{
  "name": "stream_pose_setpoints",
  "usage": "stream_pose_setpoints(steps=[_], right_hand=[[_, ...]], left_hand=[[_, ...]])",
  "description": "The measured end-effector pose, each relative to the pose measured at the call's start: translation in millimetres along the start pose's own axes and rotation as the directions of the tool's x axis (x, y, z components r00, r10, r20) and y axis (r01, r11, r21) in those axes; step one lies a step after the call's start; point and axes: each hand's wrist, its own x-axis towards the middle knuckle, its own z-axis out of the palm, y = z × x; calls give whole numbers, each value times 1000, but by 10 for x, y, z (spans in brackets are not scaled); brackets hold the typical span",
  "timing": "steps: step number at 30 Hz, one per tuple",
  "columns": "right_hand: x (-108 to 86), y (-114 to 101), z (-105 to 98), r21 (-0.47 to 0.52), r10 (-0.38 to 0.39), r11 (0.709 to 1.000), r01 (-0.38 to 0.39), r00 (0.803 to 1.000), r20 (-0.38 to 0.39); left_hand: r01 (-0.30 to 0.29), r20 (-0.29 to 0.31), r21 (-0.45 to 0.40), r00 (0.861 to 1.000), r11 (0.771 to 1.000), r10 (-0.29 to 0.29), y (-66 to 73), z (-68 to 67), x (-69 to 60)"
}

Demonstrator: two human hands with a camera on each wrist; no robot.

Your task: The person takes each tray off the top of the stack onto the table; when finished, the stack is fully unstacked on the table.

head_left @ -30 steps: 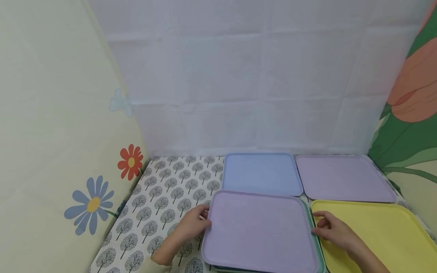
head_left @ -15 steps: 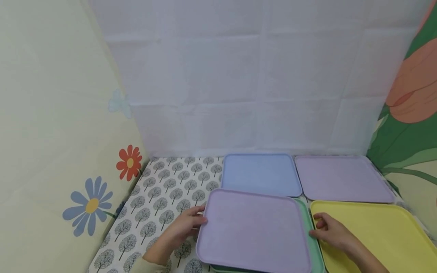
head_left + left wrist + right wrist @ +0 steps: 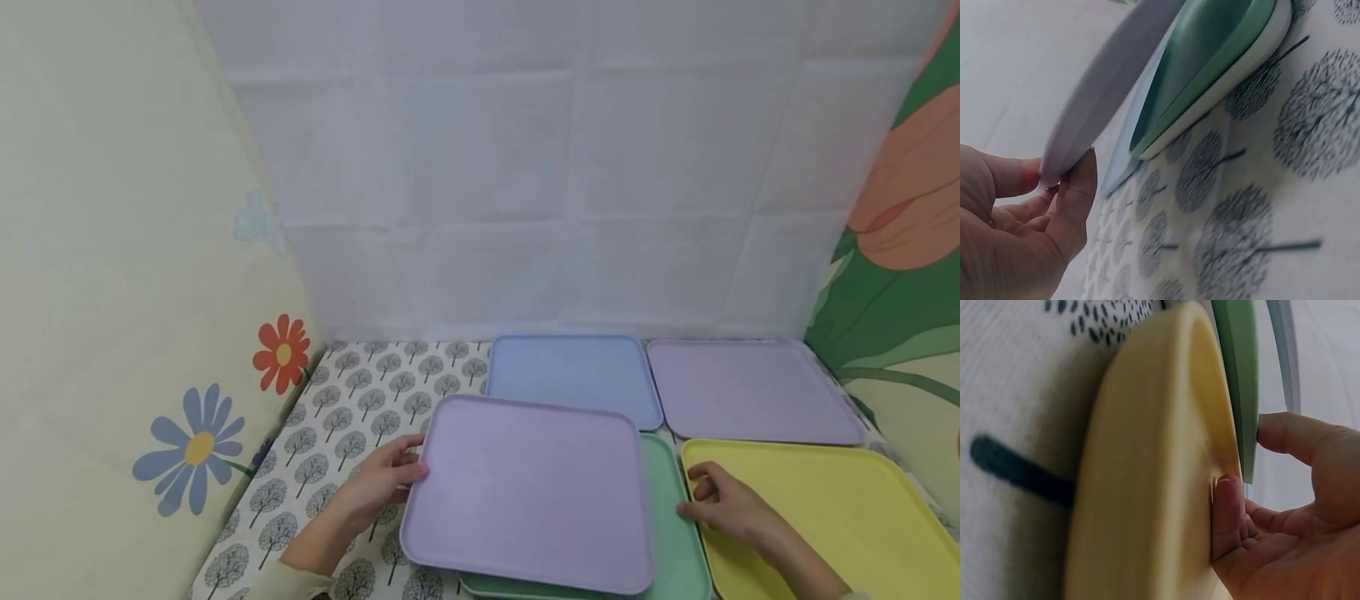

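Observation:
A light purple tray [image 3: 528, 492] is lifted and tilted over a green tray [image 3: 663, 508] in the head view. My left hand [image 3: 378, 477] grips the purple tray's left edge; the left wrist view shows the thumb on one side of the rim and fingers on the other. My right hand [image 3: 727, 504] is at the green tray's right edge. In the right wrist view its thumb [image 3: 1285, 432] presses the green rim, with the fingers curled on the other side, against the yellow tray [image 3: 1141, 456]. Most of the green tray is hidden under the purple one.
Behind lie a blue tray [image 3: 570, 375] and a second purple tray [image 3: 753, 392], side by side. A tree-print cloth [image 3: 352, 417] covers the table at left. A white sheet [image 3: 480, 167] hangs at the back; a flower-painted wall [image 3: 112, 292] stands left.
My left hand has moved left and upward with the purple tray, uncovering more of the green tray's right side. My right hand has stayed at the green tray's edge.

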Motion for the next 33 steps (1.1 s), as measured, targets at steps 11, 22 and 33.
stream_pose_setpoints(steps=[11, 22, 33], right_hand=[[18, -2, -20, -36, -7, 999, 7, 1000, -9], [31, 12, -17, -40, -28, 999, 28, 1000, -11], [30, 22, -18, -54, -40, 998, 40, 999, -11]], left_hand=[[-9, -61, 69, 998, 998, 13, 81, -547, 122], [2, -112, 161, 994, 987, 16, 159, -894, 232], [45, -196, 248, 981, 968, 4, 172, -1171, 342]])
